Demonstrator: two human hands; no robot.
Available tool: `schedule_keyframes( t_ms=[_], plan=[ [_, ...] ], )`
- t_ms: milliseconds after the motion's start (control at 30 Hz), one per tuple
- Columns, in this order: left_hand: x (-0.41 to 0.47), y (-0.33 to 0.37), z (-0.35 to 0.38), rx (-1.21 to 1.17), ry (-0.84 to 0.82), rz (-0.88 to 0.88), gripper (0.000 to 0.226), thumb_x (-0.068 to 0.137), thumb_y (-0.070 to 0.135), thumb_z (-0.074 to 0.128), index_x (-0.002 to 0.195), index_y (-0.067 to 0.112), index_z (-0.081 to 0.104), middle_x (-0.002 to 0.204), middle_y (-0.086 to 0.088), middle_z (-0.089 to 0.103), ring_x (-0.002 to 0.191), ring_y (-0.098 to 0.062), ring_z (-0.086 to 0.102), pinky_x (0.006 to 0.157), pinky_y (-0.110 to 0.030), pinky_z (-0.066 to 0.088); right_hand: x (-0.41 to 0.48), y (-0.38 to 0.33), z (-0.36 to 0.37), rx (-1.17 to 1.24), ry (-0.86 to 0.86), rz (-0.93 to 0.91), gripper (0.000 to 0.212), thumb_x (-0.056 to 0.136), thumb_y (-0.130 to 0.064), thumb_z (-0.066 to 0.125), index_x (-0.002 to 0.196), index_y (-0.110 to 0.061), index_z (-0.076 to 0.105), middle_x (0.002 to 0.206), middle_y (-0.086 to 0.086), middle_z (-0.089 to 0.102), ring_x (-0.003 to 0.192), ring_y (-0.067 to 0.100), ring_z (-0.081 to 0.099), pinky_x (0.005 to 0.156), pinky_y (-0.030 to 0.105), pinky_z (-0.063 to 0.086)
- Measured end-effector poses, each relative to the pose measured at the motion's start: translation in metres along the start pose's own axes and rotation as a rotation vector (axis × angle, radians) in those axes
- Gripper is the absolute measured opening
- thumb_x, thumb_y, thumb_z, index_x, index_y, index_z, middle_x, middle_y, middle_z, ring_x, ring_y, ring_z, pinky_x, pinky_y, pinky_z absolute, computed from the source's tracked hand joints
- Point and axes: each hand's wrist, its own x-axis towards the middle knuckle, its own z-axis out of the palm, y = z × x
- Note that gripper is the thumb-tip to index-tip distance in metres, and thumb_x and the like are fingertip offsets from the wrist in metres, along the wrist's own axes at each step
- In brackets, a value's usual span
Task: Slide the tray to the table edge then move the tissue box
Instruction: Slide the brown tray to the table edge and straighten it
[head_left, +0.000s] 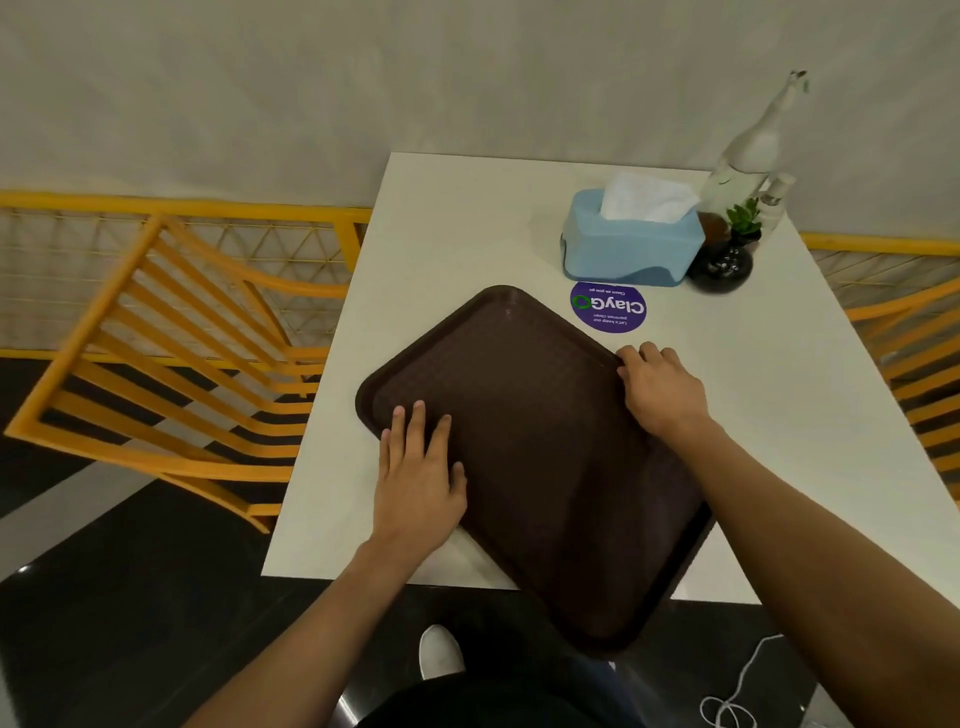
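Two steps in the task; the first looks close to done, the second not begun.

Cream rectangular tabletop (467, 218): near edge runs across the lower part of the view, far edge meets the wall.

Dark brown textured plastic tray (524, 441): lies turned at an angle on the near half of the tabletop. Its near corner already hangs out past the near edge, over the dark floor; its far corner sits just beside the round purple sticker (608, 306) at mid-tabletop. Judgement: the slide has reached the edge, though the tray is skewed and may want squaring or a little more travel.

Light blue plastic tissue box with a white tissue standing out of its top (631, 244): stands near the far right corner of the tabletop, close beside a small black round vase with a green sprig (722, 267) and a clear glass bottle (748, 156). No hand is on it, so moving it remains to do.

Left hand (418, 483): open, fingers spread, palm flat on the tray's left part.

Right hand (662, 389): fingers curled over the tray's right rim, gripping it.
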Motion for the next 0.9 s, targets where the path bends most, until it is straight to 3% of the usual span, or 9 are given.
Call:
schedule_keyframes(
  t_ms=[233,367,533,633,700,800,900],
  plan=[
    [0.015,-0.022,-0.010,-0.149,0.036,-0.075,0.060,0.098,0.012,0.051,0.155,0.016,0.034,0.168,-0.011,0.010,0.155,-0.030,-0.003,0.124,-0.048,0.014,-0.010,-0.032,0.001,0.117,-0.062,0.018,0.038,0.106,-0.028,0.037,0.142,-0.019,0.040,0.124,0.011,0.061,0.108,0.034,0.056,0.082,0.048,0.053],
    [0.029,-0.045,-0.018,-0.201,0.046,-0.055,0.062,0.093,-0.004,0.050,0.152,0.015,0.039,0.167,-0.010,0.013,0.155,-0.026,0.003,0.125,-0.043,0.011,-0.013,-0.038,0.001,0.197,-0.123,-0.026,0.046,0.101,-0.033,0.040,0.145,-0.024,0.032,0.104,0.008,0.068,0.080,0.026,0.062,0.069,0.042,0.055],
    [0.049,-0.061,-0.030,-0.202,0.113,-0.107,0.067,0.093,-0.004,0.050,0.154,0.016,0.034,0.166,-0.008,0.015,0.153,-0.025,0.013,0.122,-0.039,0.023,-0.010,-0.042,0.006,0.223,-0.117,-0.033,0.056,0.101,-0.038,0.043,0.152,-0.027,0.023,0.096,0.000,0.062,0.067,0.016,0.055,0.058,0.032,0.047],
    [0.049,-0.060,-0.033,-0.275,0.202,-0.315,0.057,0.097,0.007,0.051,0.152,0.008,0.035,0.161,-0.016,0.026,0.150,-0.032,0.021,0.121,-0.046,0.026,-0.010,-0.048,0.012,0.283,-0.064,-0.038,0.059,0.098,-0.035,0.051,0.152,-0.024,0.028,0.117,0.005,0.064,0.091,0.025,0.064,0.075,0.042,0.057],
    [0.040,-0.058,-0.030,-0.274,0.195,-0.378,0.058,0.097,0.011,0.053,0.152,0.006,0.035,0.158,-0.017,0.032,0.149,-0.033,0.022,0.122,-0.049,0.023,-0.009,-0.049,0.018,0.272,0.055,-0.071,0.059,0.096,-0.033,0.054,0.150,-0.019,0.035,0.134,0.010,0.056,0.112,0.030,0.058,0.090,0.047,0.053],
    [0.025,-0.055,-0.024,-0.224,0.176,-0.364,0.059,0.100,0.015,0.049,0.156,0.007,0.030,0.161,-0.014,0.031,0.153,-0.030,0.015,0.125,-0.044,0.012,-0.006,-0.049,0.024,0.272,0.108,-0.146,0.065,0.098,-0.036,0.054,0.155,-0.017,0.028,0.156,0.010,0.038,0.136,0.032,0.042,0.109,0.052,0.038],
    [0.023,-0.056,-0.020,-0.157,0.147,-0.330,0.058,0.105,0.019,0.040,0.159,0.009,0.021,0.165,-0.010,0.024,0.154,-0.026,0.010,0.125,-0.041,0.006,-0.004,-0.053,0.031,0.248,0.060,-0.164,0.068,0.102,-0.041,0.046,0.159,-0.015,0.018,0.165,0.008,0.023,0.150,0.028,0.024,0.120,0.049,0.013]
  ],
)
